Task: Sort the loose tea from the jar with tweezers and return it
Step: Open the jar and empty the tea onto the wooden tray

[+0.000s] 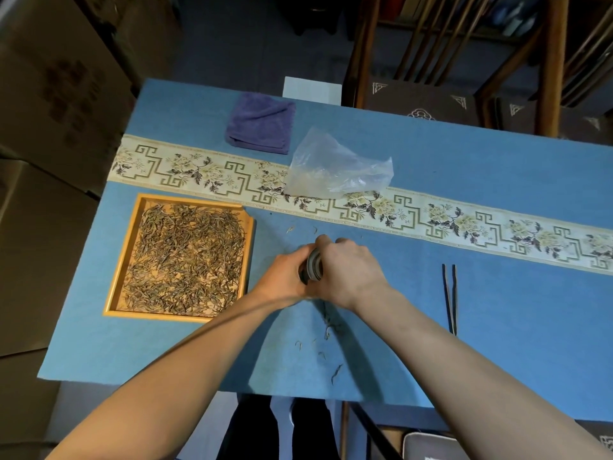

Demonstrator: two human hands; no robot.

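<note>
A: Tea (185, 257), where is it?

B: Nearly all of it lies spread over the wooden tray (131, 260) at the left of the blue table (464, 327). The leaves cover almost the whole tray floor.

A: And just right of the tray?

B: The left hand (283, 277), fingers curled round a small dark jar (313, 268), gripping its left side. The jar lies tilted between both hands, with only a band of it showing.

A: The other hand?

B: The right hand (348, 270) wraps over the jar's right end, its fingers bent around the top. What that end looks like I cannot tell; the hand hides it.

A: Any tea off the tray?

B: Stray leaves (335, 373) are scattered on the cloth near the hands, a few beyond them and more toward the near edge.

A: Further right?

B: Dark tweezers (451, 298) lie flat on the cloth, well apart from the hands, tips pointing away.

A: Behind all that?

B: A folded purple cloth (260, 124) sits at the far edge, and a crumpled clear bag (335, 167) rests partly on the patterned runner (497, 224) crossing the table.
</note>
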